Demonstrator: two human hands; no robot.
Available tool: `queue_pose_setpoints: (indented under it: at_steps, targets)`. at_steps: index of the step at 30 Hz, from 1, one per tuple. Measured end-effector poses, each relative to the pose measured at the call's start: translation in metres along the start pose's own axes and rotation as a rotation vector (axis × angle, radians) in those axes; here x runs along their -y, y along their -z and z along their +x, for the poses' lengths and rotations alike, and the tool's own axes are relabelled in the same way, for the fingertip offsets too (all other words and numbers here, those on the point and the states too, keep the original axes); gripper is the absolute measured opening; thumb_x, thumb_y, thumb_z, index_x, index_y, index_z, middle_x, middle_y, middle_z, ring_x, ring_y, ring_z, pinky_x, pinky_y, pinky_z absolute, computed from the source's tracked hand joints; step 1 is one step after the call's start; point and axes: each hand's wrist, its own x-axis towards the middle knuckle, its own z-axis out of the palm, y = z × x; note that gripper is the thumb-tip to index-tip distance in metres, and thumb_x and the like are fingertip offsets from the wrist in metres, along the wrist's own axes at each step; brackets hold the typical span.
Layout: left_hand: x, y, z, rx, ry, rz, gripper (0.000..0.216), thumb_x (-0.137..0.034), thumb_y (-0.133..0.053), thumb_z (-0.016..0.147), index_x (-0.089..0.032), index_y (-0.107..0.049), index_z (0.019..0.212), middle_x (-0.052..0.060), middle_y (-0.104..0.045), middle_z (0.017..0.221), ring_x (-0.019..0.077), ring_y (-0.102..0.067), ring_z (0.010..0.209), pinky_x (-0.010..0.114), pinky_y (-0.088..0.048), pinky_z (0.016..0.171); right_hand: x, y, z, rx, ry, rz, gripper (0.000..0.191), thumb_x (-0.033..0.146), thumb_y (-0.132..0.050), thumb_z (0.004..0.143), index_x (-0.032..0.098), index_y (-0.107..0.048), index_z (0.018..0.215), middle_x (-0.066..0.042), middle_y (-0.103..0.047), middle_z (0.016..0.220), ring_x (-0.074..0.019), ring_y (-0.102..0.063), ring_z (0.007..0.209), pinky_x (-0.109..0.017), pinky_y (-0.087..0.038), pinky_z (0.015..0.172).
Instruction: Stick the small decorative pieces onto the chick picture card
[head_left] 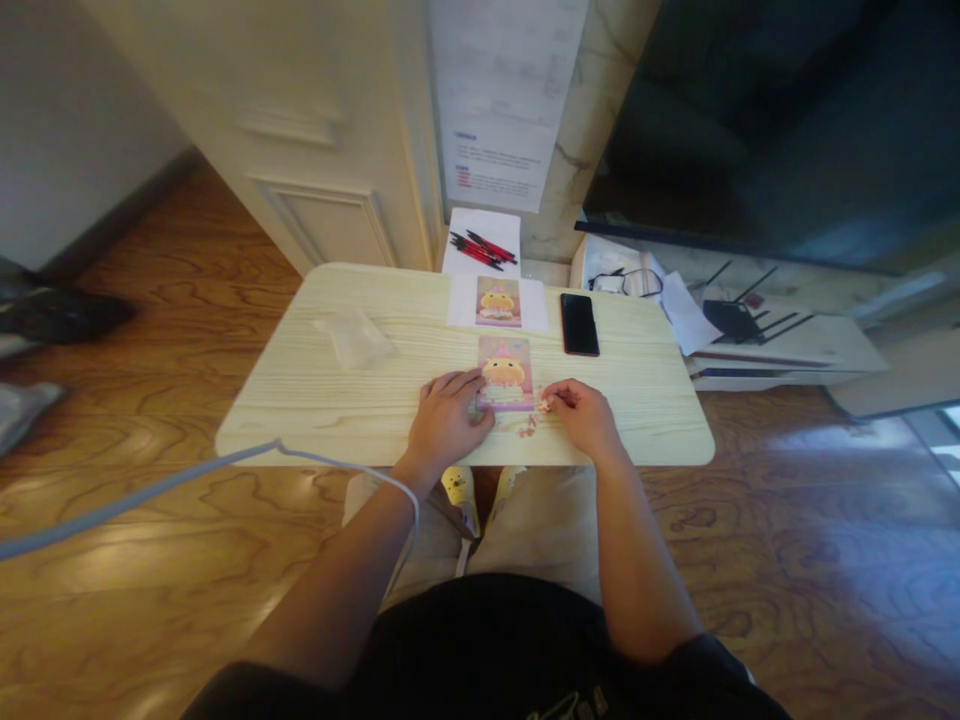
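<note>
A small jigsaw puzzle (505, 370) with a yellow cartoon figure on pink lies near the front of the table. My left hand (445, 418) rests flat beside it, fingers stretched out, the fingertips on its left edge. Just off the puzzle's lower right corner, my right hand (583, 412) pinches a small puzzle piece (546, 404) between thumb and forefinger. Several loose puzzle pieces (528, 428) lie below that corner. Behind the puzzle, a matching picture card (498, 301) sits on white paper.
On the pale wooden table (337, 400) are a black phone (580, 324) at back right and a clear plastic bag (355, 338) at left. Several red-black pens (484, 250) lie on paper behind. A grey cable (187, 482) crosses my left wrist.
</note>
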Motion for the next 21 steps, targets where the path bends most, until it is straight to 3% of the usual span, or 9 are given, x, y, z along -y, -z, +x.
queue_pose_setpoints:
  at_steps: [9,21]
  targets:
    - [-0.0004,-0.0012,-0.0003,0.008,0.008,0.001,0.045,-0.035,-0.060,0.088,-0.027,-0.067,0.132,0.003,-0.062,0.147,0.0302,-0.053,0.135,0.050,-0.039,0.115,-0.0025,0.0025,0.0019,0.008,-0.009,0.147,0.016,0.034,-0.070,0.085,0.022,-0.072,0.094,-0.007,-0.080,0.097,-0.0213,-0.075,0.086,-0.037,-0.060,0.086]
    - [0.0004,-0.0025,-0.0007,-0.007,-0.007,0.011,0.045,-0.036,-0.059,0.089,-0.026,-0.066,0.131,0.004,-0.063,0.146,0.0295,-0.054,0.134,0.050,-0.039,0.114,-0.0026,0.0035,0.0031,0.019,-0.018,0.167,0.015,0.033,-0.070,0.084,0.021,-0.072,0.094,-0.007,-0.080,0.098,-0.0210,-0.075,0.087,-0.037,-0.060,0.086]
